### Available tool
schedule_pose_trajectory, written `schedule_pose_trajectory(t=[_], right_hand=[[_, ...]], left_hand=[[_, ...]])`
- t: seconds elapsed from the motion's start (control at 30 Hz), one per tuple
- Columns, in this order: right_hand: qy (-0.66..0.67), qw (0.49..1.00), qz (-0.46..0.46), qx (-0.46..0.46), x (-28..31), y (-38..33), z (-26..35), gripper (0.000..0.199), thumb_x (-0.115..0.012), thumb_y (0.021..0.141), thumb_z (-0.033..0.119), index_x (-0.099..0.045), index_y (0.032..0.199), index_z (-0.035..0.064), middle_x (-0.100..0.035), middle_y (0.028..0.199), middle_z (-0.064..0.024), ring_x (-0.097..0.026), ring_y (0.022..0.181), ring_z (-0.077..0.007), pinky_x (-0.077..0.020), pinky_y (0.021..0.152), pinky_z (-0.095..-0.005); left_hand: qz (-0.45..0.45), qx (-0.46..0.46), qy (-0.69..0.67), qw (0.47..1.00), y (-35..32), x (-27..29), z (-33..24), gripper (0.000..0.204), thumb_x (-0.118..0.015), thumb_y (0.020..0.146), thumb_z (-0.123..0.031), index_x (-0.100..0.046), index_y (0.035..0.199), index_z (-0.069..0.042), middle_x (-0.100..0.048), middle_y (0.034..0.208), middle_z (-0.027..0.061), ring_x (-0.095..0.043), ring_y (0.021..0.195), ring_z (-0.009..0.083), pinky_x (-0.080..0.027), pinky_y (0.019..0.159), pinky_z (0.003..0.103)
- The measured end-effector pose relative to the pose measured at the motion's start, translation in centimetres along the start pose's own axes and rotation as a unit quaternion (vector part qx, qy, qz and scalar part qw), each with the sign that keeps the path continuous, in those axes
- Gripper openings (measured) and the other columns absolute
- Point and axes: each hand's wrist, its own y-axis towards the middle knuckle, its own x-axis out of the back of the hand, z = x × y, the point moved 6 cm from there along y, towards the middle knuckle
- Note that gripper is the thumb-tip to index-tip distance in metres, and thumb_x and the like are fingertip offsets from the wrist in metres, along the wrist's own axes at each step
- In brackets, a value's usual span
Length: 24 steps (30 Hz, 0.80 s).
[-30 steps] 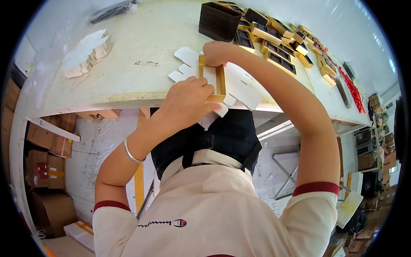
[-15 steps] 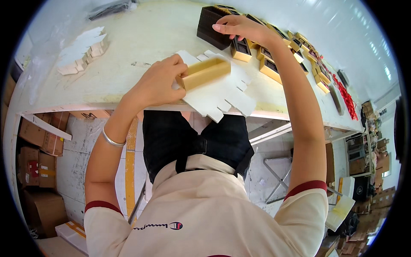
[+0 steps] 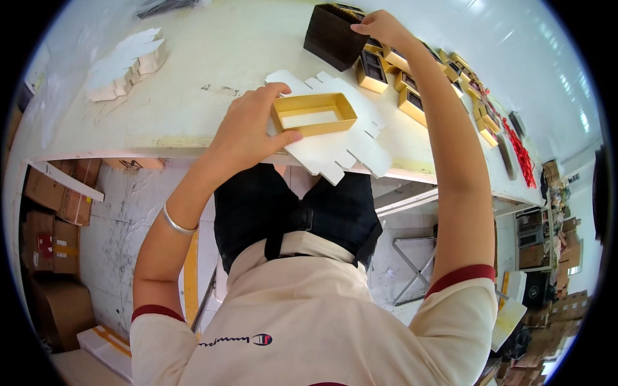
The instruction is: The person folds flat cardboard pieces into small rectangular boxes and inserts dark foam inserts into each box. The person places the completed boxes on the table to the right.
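Left hand (image 3: 248, 132): fingers curled round the near-left end of an open gold tray (image 3: 313, 113), thumb along its front wall, pinning it down. The tray sits upright, hollow up, white floor showing, on a flat white die-cut card blank (image 3: 335, 138) that overhangs the front edge of the table (image 3: 193, 77).

Right hand (image 3: 380, 26): arm at full reach, fingertips closed on the top rim of a stack of dark brown inserts (image 3: 335, 35) at the far side of the table. Whether one piece is already pinched free, I cannot tell.

Beside that stack: a row of gold trays with dark inserts fitted (image 3: 412, 77), running to the right. Far left: a pile of white blanks (image 3: 129, 61).

Judgement: a good many trays are finished; the tray in hand is formed but has no insert, and the blank beneath is unfolded. Insert and wrap remain for this unit.
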Motion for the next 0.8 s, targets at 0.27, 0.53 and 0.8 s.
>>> schedule_pose_trajectory(t=[0.27,0.53,0.8], right_hand=[[0.073,0.997,0.018,-0.011,0.3,0.6,-1.0,0.053,-0.069,0.076,0.047,-0.068,0.099,-0.0008,-0.066,0.099,-0.0167,-0.061,0.096,-0.0308,-0.0432,0.091,-0.0383],[0.067,0.998,-0.003,-0.011,-0.5,1.3,-0.7,0.049,-0.07,0.074,0.042,-0.069,0.097,-0.0011,-0.067,0.096,-0.0164,-0.063,0.091,-0.0285,-0.0468,0.085,-0.0366],[0.08,0.996,-0.003,-0.036,-0.5,0.6,-0.4,0.039,-0.066,0.081,0.034,-0.067,0.104,0.0014,-0.065,0.102,-0.0158,-0.059,0.097,-0.0298,-0.0415,0.093,-0.0382]], left_hand=[[0.007,0.033,-0.124,0.992,-0.1,-0.5,0.9,0.054,-0.076,0.071,-0.018,-0.046,0.113,-0.006,-0.058,0.109,0.0137,-0.054,0.106,0.0264,-0.039,0.096,0.036],[-0.014,0.016,-0.153,0.988,-0.6,-1.1,1.5,0.052,-0.075,0.073,-0.019,-0.046,0.113,-0.004,-0.056,0.109,0.0115,-0.051,0.105,0.0236,-0.039,0.094,0.032],[-0.011,-0.009,-0.121,0.993,-0.8,-1.0,1.0,0.033,-0.075,0.073,-0.02,-0.051,0.093,-0.006,-0.054,0.1,0.008,-0.05,0.088,0.0193,-0.043,0.076,0.027]])
